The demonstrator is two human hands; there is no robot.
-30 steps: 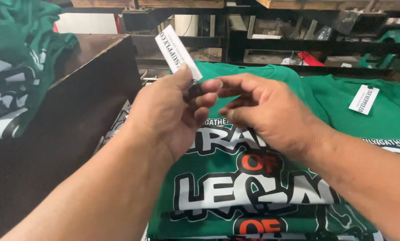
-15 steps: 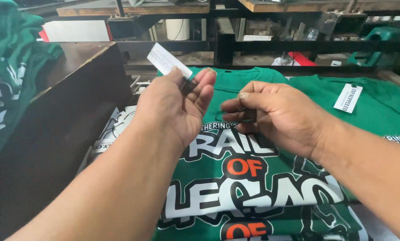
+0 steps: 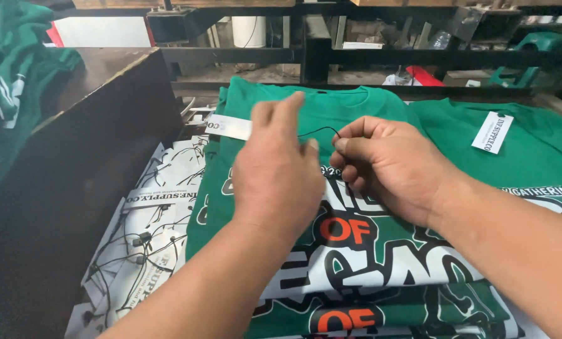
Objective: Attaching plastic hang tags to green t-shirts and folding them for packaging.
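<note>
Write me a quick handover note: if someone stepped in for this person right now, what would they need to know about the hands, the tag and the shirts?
Left hand: over the top green shirt, fingers on a white paper tag near the collar.
Right hand: fingers pinched on the thin black string that runs towards that tag.
Things: the shirt tops a stack; a loose pile of white tags with strings lies to its left.
Done: the neighbouring green shirt at right already carries a tag.
Left: this tag looks not yet fastened; whether the string is threaded cannot be seen.
</note>
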